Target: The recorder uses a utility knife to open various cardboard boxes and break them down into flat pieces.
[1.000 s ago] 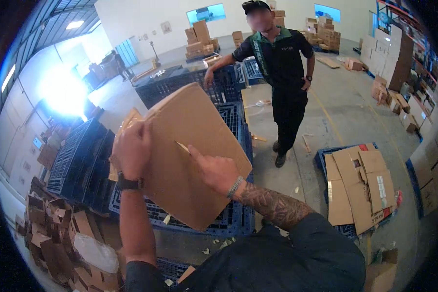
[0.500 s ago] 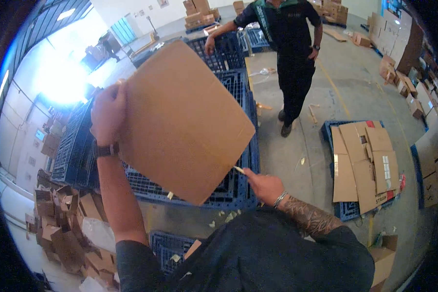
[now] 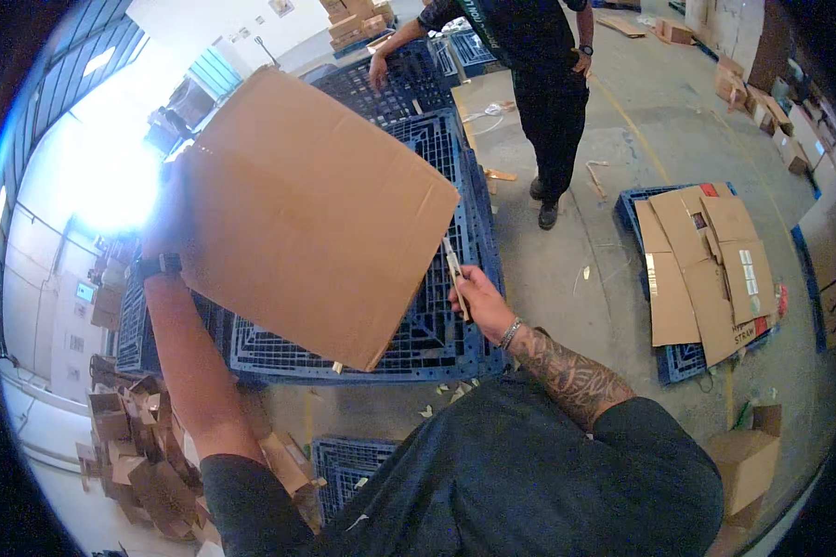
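A large brown cardboard sheet is held up, tilted, over a blue plastic pallet. My left hand grips its left edge; bright glare and shadow blur the fingers. In my right hand is a utility knife with a pale handle, fingers wrapped round it. Its blade points up beside the sheet's lower right edge; whether it touches the cardboard I cannot tell. A small pale scrap shows at the sheet's bottom edge.
Across the pallets stands a person, one hand resting on a dark pallet. Flattened boxes lie on another pallet to the right. Cardboard pieces heap at lower left, near a low blue pallet. An open carton stands lower right.
The cardboard sheet and my left hand have shifted left. My right hand has moved up and left, turning the knife more upright, so more of it shows.
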Motion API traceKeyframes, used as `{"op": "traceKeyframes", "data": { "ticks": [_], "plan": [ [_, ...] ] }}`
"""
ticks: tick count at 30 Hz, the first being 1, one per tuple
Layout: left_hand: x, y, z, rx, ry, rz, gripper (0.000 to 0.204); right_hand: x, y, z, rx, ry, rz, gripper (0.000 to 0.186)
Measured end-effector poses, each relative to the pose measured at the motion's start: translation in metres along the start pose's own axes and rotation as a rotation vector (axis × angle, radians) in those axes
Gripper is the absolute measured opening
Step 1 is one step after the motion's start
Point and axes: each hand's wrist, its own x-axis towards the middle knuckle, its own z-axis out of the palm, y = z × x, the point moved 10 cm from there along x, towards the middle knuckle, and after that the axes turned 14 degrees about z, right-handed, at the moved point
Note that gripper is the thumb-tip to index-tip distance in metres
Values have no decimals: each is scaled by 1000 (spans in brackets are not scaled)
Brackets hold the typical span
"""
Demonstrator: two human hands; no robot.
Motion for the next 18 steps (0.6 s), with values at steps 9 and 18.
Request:
{"op": "traceKeyframes", "data": {
  "ticks": [9, 18],
  "plan": [
    [-3, -27, -4, 89, 48, -92, 52, 4, 9, 9, 95, 49, 54, 28],
    [-1, -23, -4, 85, 33, -104, 50, 11, 9, 18, 12, -17, -49, 26]
  ]
}}
